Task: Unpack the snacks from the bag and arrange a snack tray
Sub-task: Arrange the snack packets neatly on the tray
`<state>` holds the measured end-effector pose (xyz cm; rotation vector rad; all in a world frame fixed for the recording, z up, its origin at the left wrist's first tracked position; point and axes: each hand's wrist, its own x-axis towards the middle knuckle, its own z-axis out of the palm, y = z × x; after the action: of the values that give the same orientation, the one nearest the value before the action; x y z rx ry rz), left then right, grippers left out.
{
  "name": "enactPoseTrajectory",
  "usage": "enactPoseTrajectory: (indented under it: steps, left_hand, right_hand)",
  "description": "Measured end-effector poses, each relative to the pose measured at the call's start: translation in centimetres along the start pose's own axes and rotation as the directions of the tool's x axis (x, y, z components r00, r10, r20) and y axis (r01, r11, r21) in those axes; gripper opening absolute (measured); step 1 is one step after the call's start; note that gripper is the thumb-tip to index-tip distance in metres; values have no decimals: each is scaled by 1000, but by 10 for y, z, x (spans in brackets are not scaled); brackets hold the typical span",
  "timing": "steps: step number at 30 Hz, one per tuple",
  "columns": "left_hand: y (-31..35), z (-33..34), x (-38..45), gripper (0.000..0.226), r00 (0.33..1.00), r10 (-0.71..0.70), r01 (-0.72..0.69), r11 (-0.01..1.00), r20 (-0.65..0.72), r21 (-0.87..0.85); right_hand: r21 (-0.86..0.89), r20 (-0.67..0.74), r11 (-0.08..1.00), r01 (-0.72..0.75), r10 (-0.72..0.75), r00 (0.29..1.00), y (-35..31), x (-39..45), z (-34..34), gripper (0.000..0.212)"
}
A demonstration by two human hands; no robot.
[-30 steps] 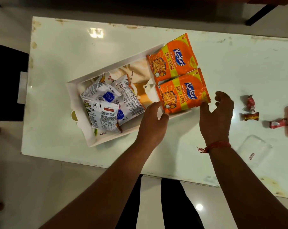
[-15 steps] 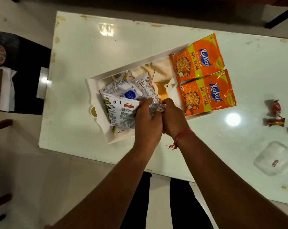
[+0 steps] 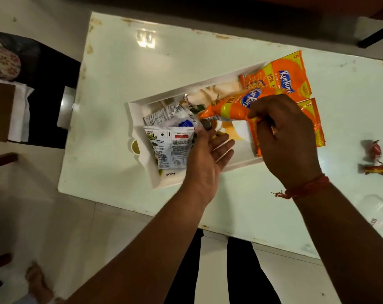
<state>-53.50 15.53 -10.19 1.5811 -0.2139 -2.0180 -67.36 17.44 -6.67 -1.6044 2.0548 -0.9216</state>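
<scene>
A white tray (image 3: 135, 119) lies on the pale table (image 3: 142, 69). Its left end holds white snack packets (image 3: 174, 148), stacked and overlapping. Two orange Kurkure packets lie at its right end, one at the far corner (image 3: 285, 77) and one (image 3: 315, 126) partly under my right hand. My right hand (image 3: 282, 137) grips a third orange Kurkure packet (image 3: 227, 105) by one end and holds it raised, slanting over the tray's middle. My left hand (image 3: 208, 154) hovers over the tray beside the white packets, fingers spread and holding nothing.
Two red wrapped candies (image 3: 374, 149) (image 3: 375, 170) lie on the table to the right. A clear plastic lid or box (image 3: 379, 207) sits near the table's front right edge. A dark chair (image 3: 43, 91) stands to the left of the table.
Both hands were together at the white packets. My right hand now holds an orange packet raised over the tray's middle, and my left hand has let go and opened.
</scene>
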Motion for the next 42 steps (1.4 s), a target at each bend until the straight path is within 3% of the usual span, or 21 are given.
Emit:
enactPoseTrajectory:
  steps: [2,7,11,12,16,19,25,29,33,37,42]
  left_hand:
    - [4,0,7,57,999,-24,23,999,-26,-38]
    - [17,20,24,40,987,130,-113,979,-93,169]
    - [25,47,25,73,979,195,-151,884,-56,443]
    - [26,53,27,72,978,206,-164,844,-27,510]
    - [26,67,40,34,966,203,-257,712,159,653]
    - [26,71,49,15,959,182,-284,641,219,713]
    - [25,71,53,4,956,168,-291,612,239,735]
    - [24,63,34,16,942,245,-336,650,230,682]
    - [8,35,6,37,905,344,-421,649,250,633]
    - [-13,-7,-34,36,891,409,-444,684,199,579]
    - [-13,-59,-51,21,868,477,-365,803,-141,472]
  right_hand:
    - [-2,2,1000,17,-17,1000,7,1,-10,20]
    - [37,-23,999,-11,12,1000,29,18,-11,30]
    - [-33,51,999,-24,26,998,51,43,-5,28]
    - [-57,81,998,-14,18,997,56,49,-4,28]
    - [-145,209,989,16,14,978,72,65,-4,35]
    - [-201,244,979,-19,69,967,80,68,-6,34]
    - [-205,222,976,-69,115,968,79,58,-3,35]
    - [-277,44,955,-104,120,992,65,43,-3,35]
    - [-135,-86,983,-123,112,990,36,7,13,27]
    - [107,19,967,-233,232,973,11,-25,53,23]
    - [179,287,919,-351,292,912,-31,-29,86,38]
